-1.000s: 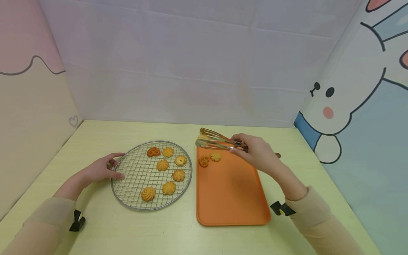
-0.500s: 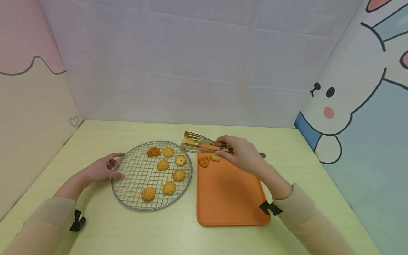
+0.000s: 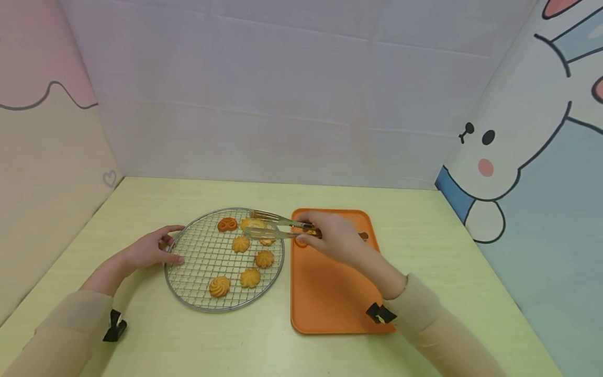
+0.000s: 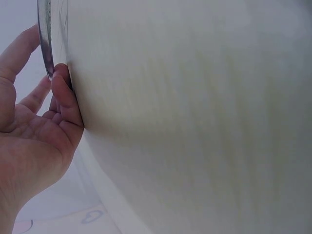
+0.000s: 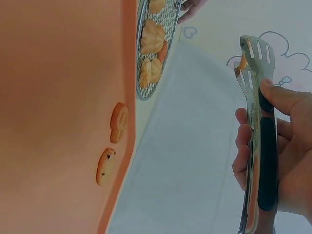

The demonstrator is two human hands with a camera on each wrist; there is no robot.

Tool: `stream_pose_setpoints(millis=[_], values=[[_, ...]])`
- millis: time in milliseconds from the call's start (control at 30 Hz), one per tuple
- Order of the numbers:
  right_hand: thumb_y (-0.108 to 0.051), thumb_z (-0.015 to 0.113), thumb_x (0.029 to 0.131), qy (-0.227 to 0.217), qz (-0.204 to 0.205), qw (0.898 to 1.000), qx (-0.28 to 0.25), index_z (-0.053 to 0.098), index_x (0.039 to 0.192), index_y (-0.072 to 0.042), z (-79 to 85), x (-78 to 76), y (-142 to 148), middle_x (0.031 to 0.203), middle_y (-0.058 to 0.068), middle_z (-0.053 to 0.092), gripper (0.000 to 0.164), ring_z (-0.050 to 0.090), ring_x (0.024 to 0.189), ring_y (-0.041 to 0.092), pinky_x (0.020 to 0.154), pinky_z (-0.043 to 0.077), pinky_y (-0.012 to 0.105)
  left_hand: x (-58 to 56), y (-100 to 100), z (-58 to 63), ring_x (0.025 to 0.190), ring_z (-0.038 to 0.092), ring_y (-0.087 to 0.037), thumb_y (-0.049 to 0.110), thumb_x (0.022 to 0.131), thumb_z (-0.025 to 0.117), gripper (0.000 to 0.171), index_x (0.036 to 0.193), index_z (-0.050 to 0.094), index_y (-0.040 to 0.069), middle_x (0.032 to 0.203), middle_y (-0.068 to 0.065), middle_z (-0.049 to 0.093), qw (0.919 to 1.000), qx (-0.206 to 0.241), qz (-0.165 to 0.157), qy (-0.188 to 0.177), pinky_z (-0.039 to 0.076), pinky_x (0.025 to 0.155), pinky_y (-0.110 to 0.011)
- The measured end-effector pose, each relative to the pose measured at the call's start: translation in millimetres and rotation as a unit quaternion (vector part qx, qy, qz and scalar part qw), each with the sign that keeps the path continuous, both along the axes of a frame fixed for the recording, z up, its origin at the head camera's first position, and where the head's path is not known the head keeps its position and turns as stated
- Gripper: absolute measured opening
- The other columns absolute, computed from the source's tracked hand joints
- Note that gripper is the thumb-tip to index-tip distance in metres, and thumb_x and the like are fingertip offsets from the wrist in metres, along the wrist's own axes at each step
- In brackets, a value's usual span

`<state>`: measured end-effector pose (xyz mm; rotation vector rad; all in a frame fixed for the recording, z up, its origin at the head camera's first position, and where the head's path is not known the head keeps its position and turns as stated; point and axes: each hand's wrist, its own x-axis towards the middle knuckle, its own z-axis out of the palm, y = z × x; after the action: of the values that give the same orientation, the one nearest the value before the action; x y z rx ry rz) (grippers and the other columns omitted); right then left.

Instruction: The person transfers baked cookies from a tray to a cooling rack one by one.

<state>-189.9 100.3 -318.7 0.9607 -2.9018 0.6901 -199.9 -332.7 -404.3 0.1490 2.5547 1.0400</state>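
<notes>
My left hand [image 3: 149, 248] holds the rim of a round wire cooling rack [image 3: 198, 272] at its left side, thumb on top. In the left wrist view its fingers lie curled at the rim, close to the table. My right hand [image 3: 332, 235] grips slotted metal serving tongs [image 5: 267, 161] with dark handle pads. Between the tong tips sits a pale golden cookie [image 5: 243, 62], mostly hidden by the blades. The tongs reach over the rack's upper right. Several golden cookies [image 3: 250, 277] and a brown pretzel-shaped cookie [image 3: 227, 224] lie on the mesh.
Right of the rack lies an orange tray [image 3: 339, 303]. On it are a pretzel-shaped cookie [image 5: 119, 123] and a round cookie with dark dots [image 5: 106, 166], partly covered by my hand in the head view. Walls [image 3: 282, 104] stand behind and at both sides of the table.
My right hand has moved left, carrying the tongs and their cookie from above the tray's top edge to over the rack. My left hand and the rack stay put.
</notes>
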Motion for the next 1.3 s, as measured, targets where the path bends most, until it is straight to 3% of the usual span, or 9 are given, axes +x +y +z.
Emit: stream_pose_setpoints(millis=[233,533,800,1067,1300], values=[[-0.039,0.064,0.088,0.016,0.025,0.999,0.011,0.060,0.122,-0.018,-14.8,-0.1,-20.8,0.102,-0.005,0.065,0.040,0.058,0.073,0.004,0.060,0.044,0.023,1.9,2.7,3.2,0.084,0.039,-0.022,0.033,0.076,0.079,0.094,0.146,0.025,0.001,0.108,-0.017,0.041,1.0000,0.001,0.003,-0.006,0.034,0.064,-0.028],[-0.037,0.065,0.088,-0.024,0.054,0.998,0.004,0.061,0.120,-0.016,-30.9,-0.4,-47.5,0.100,-0.003,0.067,0.038,0.057,0.071,0.007,0.053,0.042,0.021,2.7,2.3,1.9,0.083,0.039,-0.022,0.031,0.076,0.079,0.093,0.145,0.025,0.001,0.107,-0.016,0.041,1.0000,0.005,0.000,-0.003,0.034,0.064,-0.029],[-0.037,0.062,0.090,-0.043,0.071,0.996,0.044,0.058,0.125,-0.018,-44.5,1.6,-60.9,0.118,-0.004,0.063,0.040,0.063,0.091,0.011,0.060,0.043,0.021,1.6,1.1,0.9,0.083,0.039,-0.021,0.032,0.076,0.079,0.093,0.145,0.025,0.001,0.107,-0.015,0.041,1.0000,-0.003,-0.001,0.000,0.034,0.065,-0.029],[-0.041,0.062,0.088,-0.046,0.077,0.993,0.072,0.059,0.123,-0.019,-54.5,-1.4,-66.7,0.111,-0.003,0.065,0.041,0.056,0.071,0.004,0.053,0.040,0.020,0.9,-0.2,-0.9,0.082,0.039,-0.020,0.032,0.076,0.079,0.093,0.145,0.025,0.001,0.106,-0.014,0.040,1.0000,-0.004,0.002,0.000,0.035,0.064,-0.028],[-0.040,0.065,0.086,-0.042,0.080,0.993,0.079,0.061,0.119,-0.018,-56.6,-4.5,-68.4,0.106,-0.002,0.066,0.040,0.057,0.073,0.005,0.054,0.041,0.020,0.8,0.4,-0.7,0.082,0.039,-0.021,0.032,0.076,0.079,0.093,0.146,0.025,0.001,0.107,-0.016,0.041,1.0000,0.001,0.000,0.001,0.034,0.063,-0.028]])
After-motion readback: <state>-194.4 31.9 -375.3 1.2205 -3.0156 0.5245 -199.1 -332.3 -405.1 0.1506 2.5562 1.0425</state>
